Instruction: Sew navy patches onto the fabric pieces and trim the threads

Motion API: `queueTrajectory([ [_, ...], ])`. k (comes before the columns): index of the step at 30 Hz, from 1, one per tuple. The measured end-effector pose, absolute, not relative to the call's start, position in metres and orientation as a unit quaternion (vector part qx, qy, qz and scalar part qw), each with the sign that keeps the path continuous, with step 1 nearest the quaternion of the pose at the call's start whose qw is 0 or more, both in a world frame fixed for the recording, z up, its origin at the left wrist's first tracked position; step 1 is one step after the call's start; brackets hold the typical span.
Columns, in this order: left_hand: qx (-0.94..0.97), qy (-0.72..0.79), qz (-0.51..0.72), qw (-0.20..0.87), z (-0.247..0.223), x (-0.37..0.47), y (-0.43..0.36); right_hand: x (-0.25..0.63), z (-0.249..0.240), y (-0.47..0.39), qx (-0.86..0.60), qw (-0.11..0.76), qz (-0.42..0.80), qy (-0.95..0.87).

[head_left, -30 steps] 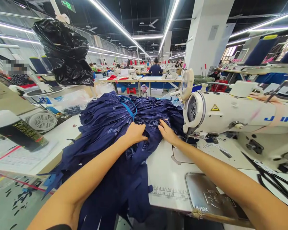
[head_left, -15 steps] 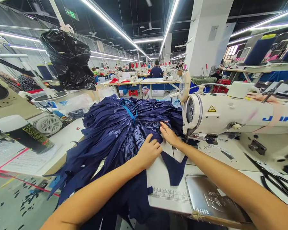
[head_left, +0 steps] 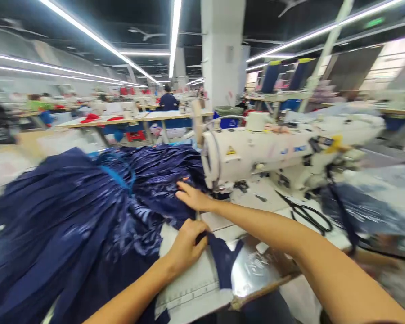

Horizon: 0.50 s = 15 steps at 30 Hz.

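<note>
A large bundle of navy fabric (head_left: 77,216) with shiny patterned parts is gathered by a blue tie (head_left: 116,176). My left hand (head_left: 189,240) is closed on the upper edge of a small navy fabric piece (head_left: 224,261), whose lower part spreads over the machine bed and a metal plate (head_left: 253,270). Just beyond it, my right hand (head_left: 194,197) rests on the bundle's right side with fingers stretched out, beside a small orange mark. The sewing machine's (head_left: 256,146) white head stands right of this hand. The picture is blurred by motion.
Black scissors (head_left: 308,215) lie on the table right of my right forearm. A clear plastic bag with dark contents (head_left: 367,207) sits farther right. Navy thread cones (head_left: 271,76) stand behind the machine. A seated person (head_left: 168,99) works in the background.
The view has turned right, bringing the scissors and plastic bag further in. My left hand has moved from the bundle onto the small navy piece. My right hand stays on the bundle.
</note>
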<state>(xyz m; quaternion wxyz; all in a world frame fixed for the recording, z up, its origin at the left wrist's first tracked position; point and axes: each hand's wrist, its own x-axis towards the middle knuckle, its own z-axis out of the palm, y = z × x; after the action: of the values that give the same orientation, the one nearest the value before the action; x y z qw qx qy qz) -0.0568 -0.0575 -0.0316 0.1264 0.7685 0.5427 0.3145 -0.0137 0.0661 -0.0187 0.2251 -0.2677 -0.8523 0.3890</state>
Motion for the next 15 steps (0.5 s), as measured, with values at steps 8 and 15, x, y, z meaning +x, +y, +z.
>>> queueTrajectory([
  [8,0.799,0.469,0.316,0.204,-0.018,-0.024,-0.067,0.1,-0.006,0.05,-0.139,0.14,0.144,-0.97],
  [15,0.653,0.613,0.343,0.281,-0.006,-0.01,-0.045,0.185,-0.002,0.102,-0.316,0.012,-0.182,-0.931],
])
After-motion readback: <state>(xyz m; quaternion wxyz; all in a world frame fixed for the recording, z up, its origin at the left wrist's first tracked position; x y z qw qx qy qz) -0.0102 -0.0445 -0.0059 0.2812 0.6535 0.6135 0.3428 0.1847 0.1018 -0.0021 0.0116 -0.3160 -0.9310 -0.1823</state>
